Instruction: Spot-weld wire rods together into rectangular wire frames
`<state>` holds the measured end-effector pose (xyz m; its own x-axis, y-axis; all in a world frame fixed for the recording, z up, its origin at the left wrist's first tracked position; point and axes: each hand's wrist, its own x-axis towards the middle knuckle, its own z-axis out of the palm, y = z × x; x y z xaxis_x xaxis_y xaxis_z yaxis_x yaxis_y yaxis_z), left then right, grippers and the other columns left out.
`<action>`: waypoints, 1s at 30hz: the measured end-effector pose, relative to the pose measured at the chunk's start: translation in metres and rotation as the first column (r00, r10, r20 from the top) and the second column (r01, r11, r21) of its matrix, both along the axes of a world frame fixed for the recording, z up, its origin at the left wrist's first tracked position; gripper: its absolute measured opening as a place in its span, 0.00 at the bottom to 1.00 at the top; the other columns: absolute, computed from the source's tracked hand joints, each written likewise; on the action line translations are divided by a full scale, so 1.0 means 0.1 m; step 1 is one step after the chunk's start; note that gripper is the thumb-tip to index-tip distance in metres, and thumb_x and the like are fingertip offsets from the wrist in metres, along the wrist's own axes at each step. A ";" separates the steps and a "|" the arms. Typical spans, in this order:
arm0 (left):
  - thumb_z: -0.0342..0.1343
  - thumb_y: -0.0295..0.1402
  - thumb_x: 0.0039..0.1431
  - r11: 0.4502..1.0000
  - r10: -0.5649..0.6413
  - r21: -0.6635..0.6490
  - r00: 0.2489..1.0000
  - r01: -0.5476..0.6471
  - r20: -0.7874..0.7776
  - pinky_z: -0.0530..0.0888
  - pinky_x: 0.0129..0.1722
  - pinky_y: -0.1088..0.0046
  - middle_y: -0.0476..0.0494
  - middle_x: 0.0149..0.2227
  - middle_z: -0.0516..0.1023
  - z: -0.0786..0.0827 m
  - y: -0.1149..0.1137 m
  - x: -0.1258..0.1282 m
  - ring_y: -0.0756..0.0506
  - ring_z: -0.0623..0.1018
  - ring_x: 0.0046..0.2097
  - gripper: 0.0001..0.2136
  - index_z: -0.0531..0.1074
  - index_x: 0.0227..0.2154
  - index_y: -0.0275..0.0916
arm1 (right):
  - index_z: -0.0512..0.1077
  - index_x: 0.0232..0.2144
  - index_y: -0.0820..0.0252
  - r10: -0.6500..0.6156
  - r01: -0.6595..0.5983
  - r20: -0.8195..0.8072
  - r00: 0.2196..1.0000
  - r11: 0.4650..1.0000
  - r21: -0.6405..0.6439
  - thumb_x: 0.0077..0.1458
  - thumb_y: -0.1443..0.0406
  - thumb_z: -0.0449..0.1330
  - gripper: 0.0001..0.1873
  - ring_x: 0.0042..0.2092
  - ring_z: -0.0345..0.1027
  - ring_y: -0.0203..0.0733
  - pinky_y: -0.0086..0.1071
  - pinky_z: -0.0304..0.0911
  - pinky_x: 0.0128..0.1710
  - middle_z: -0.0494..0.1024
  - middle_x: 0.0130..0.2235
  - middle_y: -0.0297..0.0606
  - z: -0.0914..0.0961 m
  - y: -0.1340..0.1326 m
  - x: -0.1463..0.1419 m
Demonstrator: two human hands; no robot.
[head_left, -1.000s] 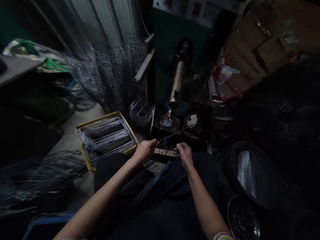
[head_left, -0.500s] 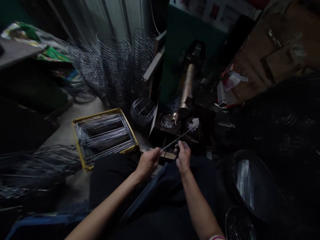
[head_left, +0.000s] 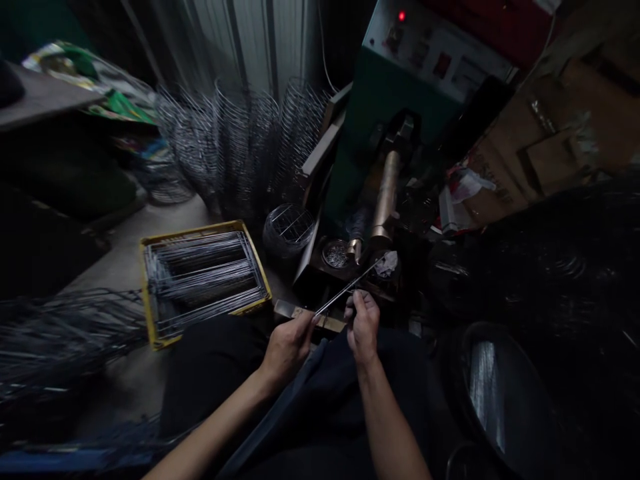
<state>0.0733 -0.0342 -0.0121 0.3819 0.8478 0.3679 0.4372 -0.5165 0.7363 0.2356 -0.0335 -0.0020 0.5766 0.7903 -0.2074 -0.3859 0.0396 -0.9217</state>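
Observation:
My left hand [head_left: 287, 345] is closed around the near end of a thin bundle of straight metal wires [head_left: 347, 288] that slants up and to the right towards the machine. My right hand [head_left: 363, 323] is just right of it, fingers pinched on the same wires a little farther along. Both hands are over my dark-clothed lap, in front of a small wooden block [head_left: 300, 313]. The wire tips reach close to a brass-coloured cylinder [head_left: 386, 193] on a green machine [head_left: 395, 87].
A yellow crate [head_left: 150, 327] of straight wires sits on the floor at left. Stacked wire frames [head_left: 240, 143] stand behind it, and a small round wire basket [head_left: 289, 228]. Loose wire bundles [head_left: 60, 333] lie far left. Dark tubs [head_left: 505, 393] and cardboard [head_left: 550, 127] fill the right.
My view has swung up and left, so the machine's panel now shows. Both hands have drawn closer together on the wires, which now point more steeply towards the cylinder.

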 end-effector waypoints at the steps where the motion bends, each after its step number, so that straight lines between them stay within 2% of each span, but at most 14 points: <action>1: 0.45 0.31 0.68 1.000 0.003 0.002 1.000 -0.003 0.002 0.61 0.26 0.77 0.51 0.22 0.66 0.01 0.00 0.00 0.52 0.67 0.23 0.10 0.65 0.30 0.38 | 0.65 0.27 0.61 0.003 -0.003 -0.004 1.000 1.000 0.003 0.48 0.54 0.67 0.19 0.20 0.54 0.25 0.21 0.50 0.19 0.66 0.23 0.27 0.01 0.01 0.00; 12: 0.44 0.33 0.69 1.000 0.021 0.005 1.000 -0.021 0.001 0.65 0.29 0.76 0.47 0.26 0.72 0.04 0.07 0.00 0.50 0.72 0.26 0.11 0.67 0.32 0.37 | 0.65 0.29 0.61 0.019 -0.019 0.002 1.000 1.000 0.022 0.47 0.53 0.67 0.20 0.21 0.54 0.25 0.21 0.50 0.20 0.66 0.24 0.27 0.10 0.14 -0.01; 15: 0.43 0.34 0.69 0.999 0.037 0.009 0.999 -0.037 -0.021 0.65 0.28 0.76 0.48 0.24 0.71 0.07 0.09 0.03 0.50 0.72 0.25 0.12 0.67 0.31 0.38 | 0.65 0.29 0.61 0.011 -0.011 0.016 1.000 1.000 0.028 0.46 0.53 0.67 0.20 0.21 0.53 0.25 0.21 0.50 0.20 0.65 0.24 0.27 0.13 0.18 0.00; 21: 0.43 0.32 0.69 0.992 0.054 0.118 0.998 -0.049 -0.032 0.63 0.27 0.75 0.49 0.23 0.69 0.12 0.13 0.06 0.51 0.69 0.23 0.12 0.66 0.30 0.37 | 0.64 0.29 0.60 0.002 -0.003 0.021 1.000 0.999 0.034 0.46 0.53 0.67 0.20 0.21 0.53 0.25 0.21 0.49 0.20 0.65 0.24 0.27 0.19 0.23 0.00; 30: 0.42 0.34 0.70 0.993 0.072 0.095 0.997 -0.068 -0.040 0.63 0.27 0.75 0.48 0.24 0.71 0.16 0.19 0.08 0.51 0.70 0.24 0.13 0.66 0.30 0.38 | 0.64 0.28 0.61 0.002 -0.002 0.000 1.000 0.998 0.066 0.45 0.54 0.68 0.20 0.20 0.52 0.24 0.20 0.49 0.20 0.65 0.24 0.26 0.25 0.28 0.01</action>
<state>0.0808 -0.0153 0.0036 0.3406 0.8355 0.4311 0.5051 -0.5494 0.6656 0.2369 -0.0054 0.0229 0.5747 0.8036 -0.1546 -0.3862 0.0999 -0.9170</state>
